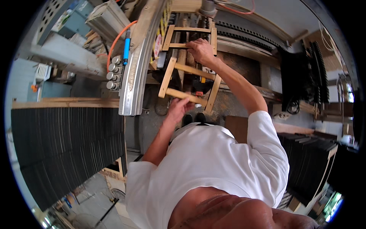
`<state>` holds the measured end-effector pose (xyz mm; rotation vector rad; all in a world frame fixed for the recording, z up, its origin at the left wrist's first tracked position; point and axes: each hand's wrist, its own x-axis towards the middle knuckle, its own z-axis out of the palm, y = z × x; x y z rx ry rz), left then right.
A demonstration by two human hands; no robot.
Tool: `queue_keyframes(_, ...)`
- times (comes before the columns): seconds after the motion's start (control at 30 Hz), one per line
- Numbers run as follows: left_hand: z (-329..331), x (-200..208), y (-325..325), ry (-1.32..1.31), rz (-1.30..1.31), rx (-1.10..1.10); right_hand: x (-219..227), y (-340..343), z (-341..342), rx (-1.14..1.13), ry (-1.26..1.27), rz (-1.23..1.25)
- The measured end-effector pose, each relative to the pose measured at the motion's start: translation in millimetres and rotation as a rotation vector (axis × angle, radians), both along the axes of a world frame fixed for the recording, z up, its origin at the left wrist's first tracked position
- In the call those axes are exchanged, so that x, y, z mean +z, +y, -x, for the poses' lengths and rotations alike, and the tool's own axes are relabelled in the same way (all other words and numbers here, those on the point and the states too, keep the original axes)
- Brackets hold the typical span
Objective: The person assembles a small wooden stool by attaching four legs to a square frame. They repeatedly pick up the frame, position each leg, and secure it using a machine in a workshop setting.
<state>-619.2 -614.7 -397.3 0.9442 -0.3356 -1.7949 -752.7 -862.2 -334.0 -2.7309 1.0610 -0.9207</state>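
Two small light-wood frames lie one beyond the other in front of me, each made of two side posts joined by two rails. My left hand (178,110) is closed on the near rail of the nearer wooden frame (166,78), which sits tilted. Farther off, my right hand (201,51) is closed around the near rail of the far wooden frame (168,37), close to the rail's middle. The fingers cover part of that rail. Both frames are over a machine bed with rails and chains (236,29).
A metal beam (133,84) runs along the left, with a blue marker (126,47) and several round knobs (113,76) beside it. Dark panels stand in a large stack (68,141) at left and another stack (305,160) at right. Orange hose (114,44) curves behind the knobs.
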Motion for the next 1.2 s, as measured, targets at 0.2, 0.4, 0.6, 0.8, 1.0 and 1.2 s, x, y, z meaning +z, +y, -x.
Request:
queue_keyframes(0.2,1.2,-2.9,77.9,-0.026,-0.043,0.193,-30.7,-41.4,-14.9,0.046,0.009,0.016)
queue_keyframes(0.4,29.4,2.0,116.1,-0.042,-0.171,0.407,-38.9,-104.6,-15.8,-0.013,0.052,0.049)
queue_keyframes(0.6,30.2,-28.8,126.9,-0.021,-0.157,0.628,-32.4,-135.3,-13.4,-0.020,0.129,-0.010)
queue_keyframes(0.8,19.3,-58.3,135.4,-0.029,-0.191,0.739,-34.2,-138.1,-14.9,-0.015,0.184,0.031)
queue_keyframes(1.0,13.5,-79.5,157.6,-0.029,-0.305,0.875,-36.1,-143.1,-12.7,0.025,0.186,0.042)
queue_keyframes(1.2,7.7,-98.3,201.7,-0.054,-0.316,0.991,-36.6,-143.6,-10.9,0.060,0.144,0.086)
